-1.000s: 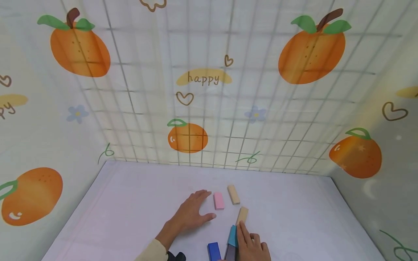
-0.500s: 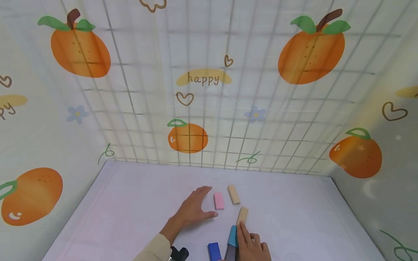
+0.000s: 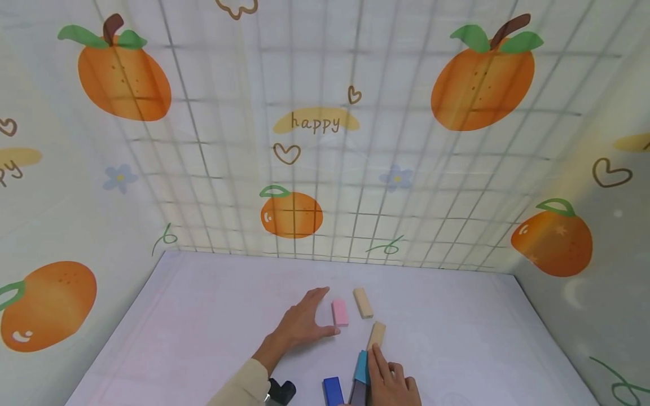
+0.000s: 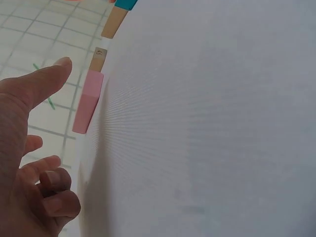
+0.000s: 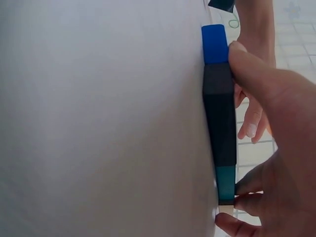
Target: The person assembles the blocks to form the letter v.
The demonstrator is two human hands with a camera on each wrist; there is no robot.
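Note:
In the head view my left hand (image 3: pixel 302 322) is just left of a pink block (image 3: pixel 340 312), thumb and forefinger spread apart and nothing gripped. The left wrist view shows the thumb stretched out near the pink block, the other fingers loosely bent. My right hand (image 3: pixel 393 380) rests along a row made of a dark grey block (image 3: pixel 359 393), a teal block (image 3: pixel 362 369) and a plain wooden block (image 3: pixel 377 334). Its fingertips lie by the teal and wooden blocks. In the right wrist view its thumb presses at the dark grey block's other end, beside a blue block (image 5: pixel 215 43).
Another plain wooden block (image 3: pixel 363 303) lies right of the pink one. The blocks lie on a white tabletop (image 3: pixel 203 316). Cloth walls (image 3: pixel 325 163) printed with oranges rise behind and at both sides. A black wrist device (image 3: pixel 280 391) sits below the left sleeve.
My left hand has shifted slightly right and forward, its thumb and forefinger now spread wider and closer to the pink block. My right hand and the blocks look unmoved.

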